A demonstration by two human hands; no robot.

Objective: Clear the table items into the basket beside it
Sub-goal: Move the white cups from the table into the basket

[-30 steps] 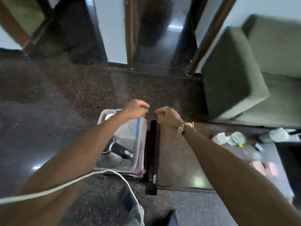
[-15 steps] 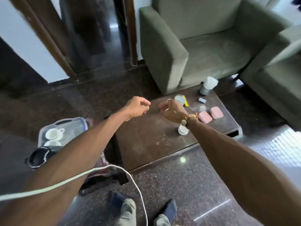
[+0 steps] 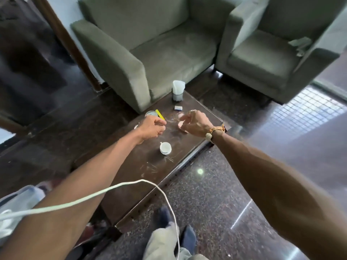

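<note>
Both my hands hover over the far part of the dark low table (image 3: 144, 173). My left hand (image 3: 151, 127) is loosely curled with nothing in it, just right of a round tin (image 3: 150, 114) and a yellow stick (image 3: 160, 114). My right hand (image 3: 195, 123) is empty with its fingers curved apart, above a pink item (image 3: 180, 127) that it partly hides. A white cup (image 3: 165, 147) stands nearer me, below both hands. Farther back are a small blue box (image 3: 178, 108) and a white holder (image 3: 178, 90). The clear plastic basket (image 3: 20, 200) shows at the lower left, beside the table.
Two grey-green armchairs (image 3: 165, 47) (image 3: 277, 53) stand behind the table. A white cable (image 3: 116, 190) loops across my left forearm and down past my feet (image 3: 176, 231). Polished dark stone floor surrounds the table.
My view has swung right from the basket to the table. Both hands have moved out over the far items, and the right hand's fingers have spread apart.
</note>
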